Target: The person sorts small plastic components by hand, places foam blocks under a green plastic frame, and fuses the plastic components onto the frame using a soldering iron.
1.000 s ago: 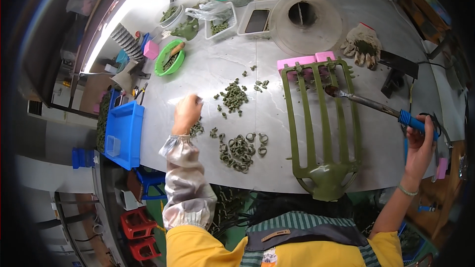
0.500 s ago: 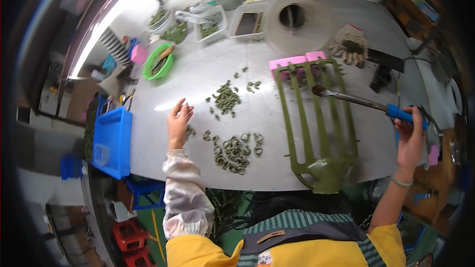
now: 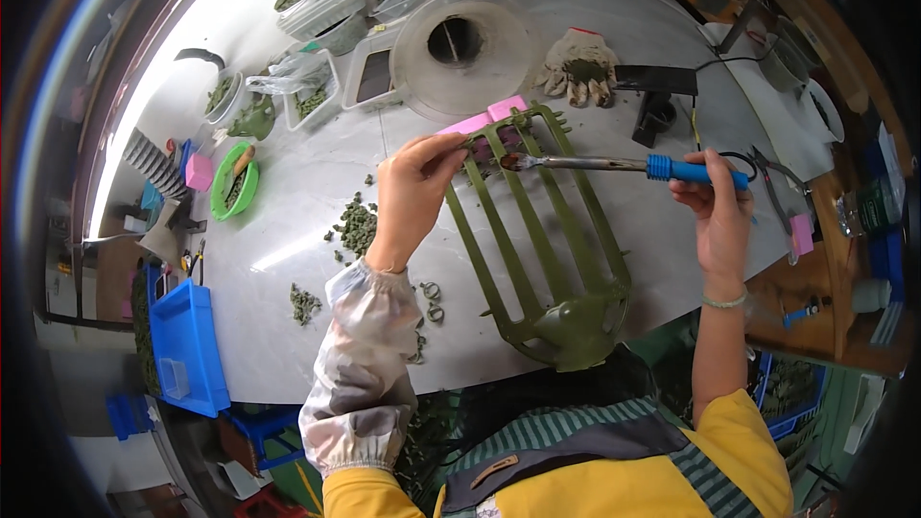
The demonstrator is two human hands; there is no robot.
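Note:
My left hand (image 3: pixel 408 192) is at the far left corner of a green wax-like frame (image 3: pixel 580 321) with several long bars, thumb and fingertips pinched together. Whatever they hold, if anything, is too small to make out. In my right hand (image 3: pixel 721 235) is a soldering iron (image 3: pixel 604 164) with a blue handle. Its dark, broad tip lies over the frame's far end, close to my left fingertips. Pink blocks (image 3: pixel 489 115) sit under that end. Small green pieces (image 3: pixel 357 225) lie in a pile left of my left wrist, and green rings (image 3: pixel 434 302) show partly behind my sleeve.
A clear round tub (image 3: pixel 518 48), a stained glove (image 3: pixel 580 67) and a black stand (image 3: pixel 655 120) are beyond the frame. Pliers (image 3: pixel 772 177) lie at right. On the left are a green bowl (image 3: pixel 247 194) and a blue tray (image 3: pixel 187 345).
My left hand has moved from beside the small pieces to the frame's far left corner. The iron's tip has come closer to that corner. The view has shifted rightward.

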